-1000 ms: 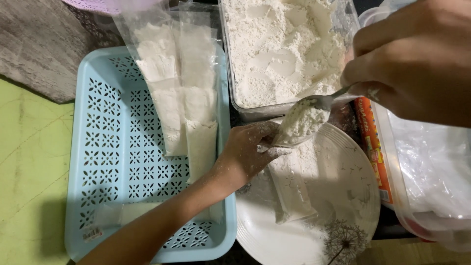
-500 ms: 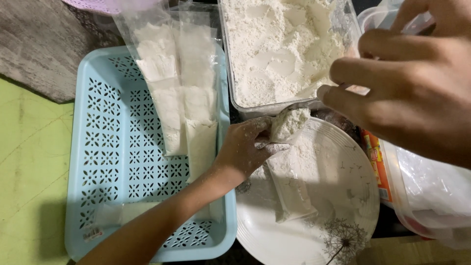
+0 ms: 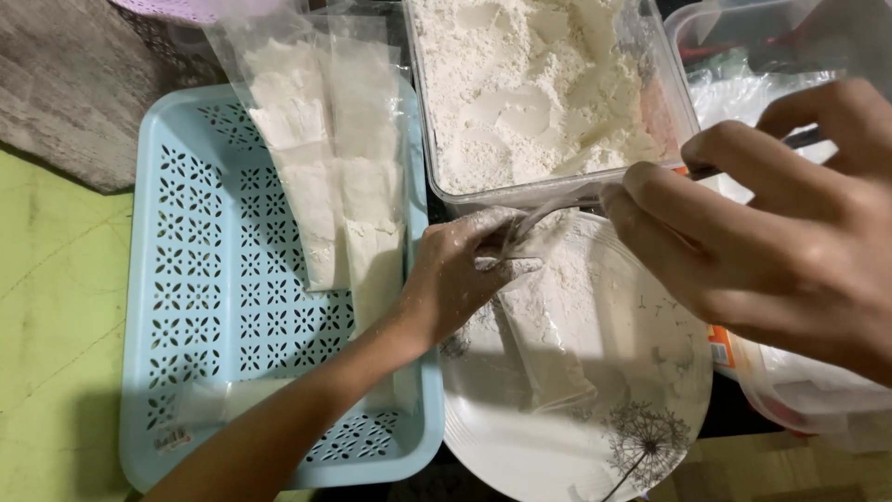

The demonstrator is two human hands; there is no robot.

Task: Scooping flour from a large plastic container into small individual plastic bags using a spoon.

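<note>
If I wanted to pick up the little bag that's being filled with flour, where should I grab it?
Probably at its open top end, where the left hand already pinches it. The narrow bag lies slanting on the white plate, its lower part heavy with flour. Come from the left; the right hand and spoon crowd the other side.

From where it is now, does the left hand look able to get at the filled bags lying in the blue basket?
Probably yes. The left hand is holding open a small bag on the white plate, right beside the blue basket. The filled bags lie just left of it, uncovered, but it would have to let go first.
</note>
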